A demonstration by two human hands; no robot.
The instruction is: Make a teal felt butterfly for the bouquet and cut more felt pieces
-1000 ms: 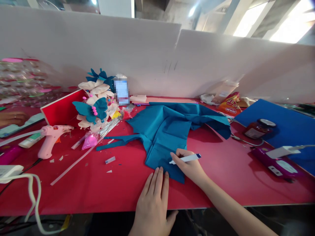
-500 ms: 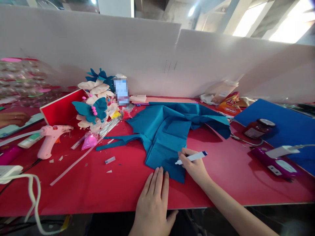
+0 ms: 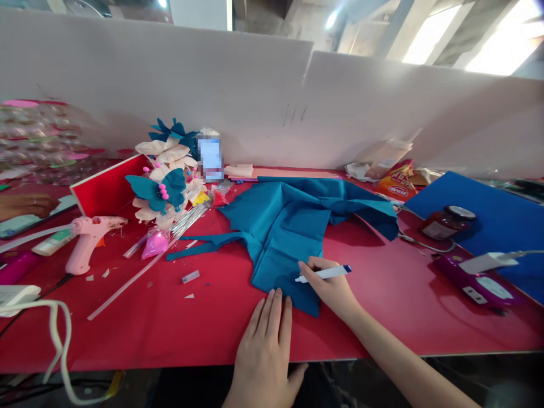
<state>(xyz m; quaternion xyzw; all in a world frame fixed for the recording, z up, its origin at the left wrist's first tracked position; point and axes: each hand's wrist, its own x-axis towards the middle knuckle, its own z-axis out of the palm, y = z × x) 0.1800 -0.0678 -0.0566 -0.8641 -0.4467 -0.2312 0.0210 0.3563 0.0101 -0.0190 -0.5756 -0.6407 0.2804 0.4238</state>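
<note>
A sheet of teal felt point(image 3: 289, 226) lies crumpled and folded on the red table point(image 3: 382, 294). My right hand point(image 3: 329, 286) grips a white pen with a blue cap point(image 3: 325, 274), its tip resting on the near corner of the felt. Flat beside it, my left hand point(image 3: 266, 351) lies with fingers stretched out, fingertips pressing the felt's bottom edge near the table's front.
A pink glue gun point(image 3: 87, 241), glue sticks, wire stems and felt flowers point(image 3: 165, 181) lie at the left. A jar point(image 3: 444, 221), a blue sheet point(image 3: 488, 221) and a purple device point(image 3: 482, 283) sit at the right. Another person's hand point(image 3: 23, 204) rests at the far left. A white partition stands behind.
My right hand slid the pen to the right across the felt, then back to the left. My left hand has stayed put.
</note>
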